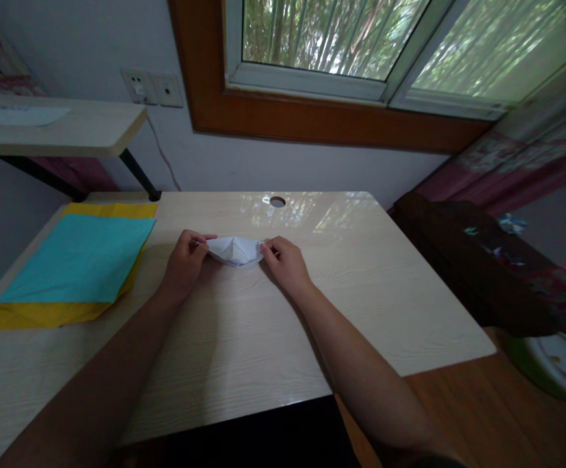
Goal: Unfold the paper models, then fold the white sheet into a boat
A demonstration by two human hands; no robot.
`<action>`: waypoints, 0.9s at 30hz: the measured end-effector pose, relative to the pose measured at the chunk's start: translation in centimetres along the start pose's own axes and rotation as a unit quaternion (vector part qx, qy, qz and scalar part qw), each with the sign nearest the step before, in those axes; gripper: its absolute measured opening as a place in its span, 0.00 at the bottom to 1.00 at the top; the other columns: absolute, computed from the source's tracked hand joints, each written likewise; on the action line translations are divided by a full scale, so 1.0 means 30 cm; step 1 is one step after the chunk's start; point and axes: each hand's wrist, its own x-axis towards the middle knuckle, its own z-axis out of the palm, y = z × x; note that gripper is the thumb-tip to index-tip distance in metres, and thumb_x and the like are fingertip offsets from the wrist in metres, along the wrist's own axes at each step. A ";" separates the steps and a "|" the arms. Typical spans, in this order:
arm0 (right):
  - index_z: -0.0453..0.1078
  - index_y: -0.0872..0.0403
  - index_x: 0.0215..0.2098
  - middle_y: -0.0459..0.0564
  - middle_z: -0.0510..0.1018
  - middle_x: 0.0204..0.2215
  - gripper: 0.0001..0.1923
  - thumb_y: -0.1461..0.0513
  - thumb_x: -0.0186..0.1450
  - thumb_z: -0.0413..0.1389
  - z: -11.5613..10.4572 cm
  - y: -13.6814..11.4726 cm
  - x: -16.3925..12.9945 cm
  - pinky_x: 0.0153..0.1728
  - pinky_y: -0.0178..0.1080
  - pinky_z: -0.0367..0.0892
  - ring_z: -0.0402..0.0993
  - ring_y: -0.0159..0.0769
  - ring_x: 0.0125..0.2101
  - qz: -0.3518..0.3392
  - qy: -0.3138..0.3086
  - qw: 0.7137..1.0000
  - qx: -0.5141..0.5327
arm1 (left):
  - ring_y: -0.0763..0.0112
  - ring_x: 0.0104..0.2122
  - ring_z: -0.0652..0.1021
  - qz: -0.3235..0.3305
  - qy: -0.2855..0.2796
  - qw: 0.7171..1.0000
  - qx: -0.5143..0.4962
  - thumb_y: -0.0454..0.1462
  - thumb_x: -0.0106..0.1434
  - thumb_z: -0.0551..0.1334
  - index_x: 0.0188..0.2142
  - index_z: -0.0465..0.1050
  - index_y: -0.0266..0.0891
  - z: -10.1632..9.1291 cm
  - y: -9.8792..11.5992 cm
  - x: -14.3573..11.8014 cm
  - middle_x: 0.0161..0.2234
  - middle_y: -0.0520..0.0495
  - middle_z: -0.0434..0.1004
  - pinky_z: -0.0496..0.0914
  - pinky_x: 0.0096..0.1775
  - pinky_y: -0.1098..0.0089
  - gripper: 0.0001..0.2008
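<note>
A folded white paper piece [235,249], shaped like a shallow boat, lies near the middle of the light wooden desk [244,338]. My left hand [185,261] pinches its left end between thumb and fingers. My right hand [286,260] pinches its right end. Both forearms reach in from the near edge of the desk.
A teal paper sheet [80,259] lies on a yellow sheet [34,314] at the desk's left. A cable hole [277,201] sits near the far edge. A shelf [53,133] hangs at upper left, a dark sofa [482,260] stands to the right, and a window [341,39] is above.
</note>
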 end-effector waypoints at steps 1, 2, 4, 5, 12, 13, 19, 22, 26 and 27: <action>0.71 0.52 0.30 0.48 0.76 0.29 0.13 0.58 0.72 0.54 0.000 0.002 0.000 0.35 0.38 0.63 0.71 0.36 0.32 -0.004 0.005 1.000 0.004 | 0.61 0.46 0.80 0.001 0.002 1.000 -0.004 0.36 0.59 0.60 0.37 0.64 0.43 0.000 0.000 -0.001 0.48 0.45 0.82 0.73 0.50 0.58 0.07; 0.72 0.52 0.30 0.48 0.76 0.29 0.13 0.58 0.71 0.54 -0.001 0.002 0.000 0.35 0.38 0.64 0.72 0.36 0.32 -0.008 0.009 1.000 0.007 | 0.61 0.46 0.80 0.003 0.005 1.000 -0.007 0.35 0.58 0.60 0.37 0.64 0.44 0.001 -0.001 -0.002 0.47 0.45 0.82 0.73 0.50 0.57 0.07; 0.73 0.52 0.30 0.49 0.77 0.29 0.13 0.58 0.71 0.54 -0.004 0.002 0.001 0.35 0.38 0.65 0.72 0.36 0.32 -0.015 0.019 1.000 0.011 | 0.60 0.47 0.80 0.012 0.011 1.000 -0.007 0.33 0.56 0.59 0.39 0.64 0.44 0.000 -0.004 -0.003 0.47 0.45 0.82 0.73 0.52 0.57 0.10; 0.73 0.52 0.31 0.49 0.77 0.30 0.13 0.58 0.71 0.55 -0.006 0.000 0.002 0.36 0.38 0.65 0.73 0.36 0.32 -0.020 0.023 0.999 0.013 | 0.60 0.48 0.80 0.018 0.014 1.000 -0.008 0.32 0.55 0.59 0.40 0.65 0.44 0.000 -0.006 -0.003 0.47 0.45 0.82 0.72 0.52 0.56 0.12; 0.77 0.52 0.34 0.51 0.80 0.33 0.10 0.60 0.71 0.56 -0.012 -0.004 0.006 0.38 0.39 0.70 0.76 0.37 0.36 -0.061 0.067 0.995 0.047 | 0.57 0.53 0.78 0.020 -0.019 0.999 -0.037 0.32 0.53 0.60 0.46 0.67 0.42 0.001 -0.018 0.002 0.51 0.42 0.80 0.72 0.55 0.54 0.19; 0.77 0.51 0.36 0.51 0.80 0.34 0.09 0.60 0.72 0.56 -0.012 -0.003 0.006 0.39 0.39 0.71 0.77 0.37 0.37 -0.067 0.069 0.994 0.053 | 0.57 0.53 0.78 0.017 -0.021 0.999 -0.025 0.33 0.54 0.61 0.47 0.68 0.42 -0.001 -0.016 0.002 0.51 0.42 0.80 0.72 0.55 0.55 0.19; 0.79 0.48 0.41 0.50 0.81 0.39 0.08 0.60 0.72 0.56 -0.009 -0.004 0.003 0.44 0.41 0.73 0.78 0.38 0.41 -0.098 0.059 0.990 0.079 | 0.57 0.48 0.79 0.013 -0.028 0.992 0.120 0.40 0.58 0.62 0.48 0.76 0.41 -0.011 0.019 -0.008 0.47 0.46 0.81 0.70 0.54 0.60 0.18; 0.79 0.48 0.41 0.51 0.81 0.39 0.09 0.61 0.72 0.55 -0.015 -0.013 0.002 0.45 0.42 0.74 0.78 0.38 0.42 -0.088 0.066 0.991 0.081 | 0.58 0.44 0.79 -0.003 -0.038 0.991 0.130 0.40 0.58 0.62 0.47 0.78 0.42 -0.013 0.027 -0.011 0.45 0.48 0.82 0.71 0.50 0.62 0.17; 0.77 0.49 0.41 0.51 0.81 0.39 0.09 0.61 0.71 0.54 -0.022 -0.020 0.001 0.43 0.43 0.73 0.77 0.39 0.41 -0.062 0.061 0.993 0.077 | 0.57 0.42 0.79 -0.004 -0.032 0.992 0.125 0.40 0.58 0.62 0.44 0.80 0.42 -0.013 0.021 -0.008 0.42 0.49 0.83 0.71 0.48 0.62 0.15; 0.77 0.49 0.41 0.51 0.80 0.39 0.09 0.62 0.71 0.54 -0.022 -0.018 0.000 0.42 0.42 0.73 0.77 0.39 0.41 -0.056 0.059 0.994 0.074 | 0.57 0.42 0.79 -0.002 -0.031 0.992 0.121 0.40 0.58 0.62 0.44 0.80 0.42 -0.013 0.019 -0.007 0.42 0.49 0.83 0.72 0.48 0.62 0.15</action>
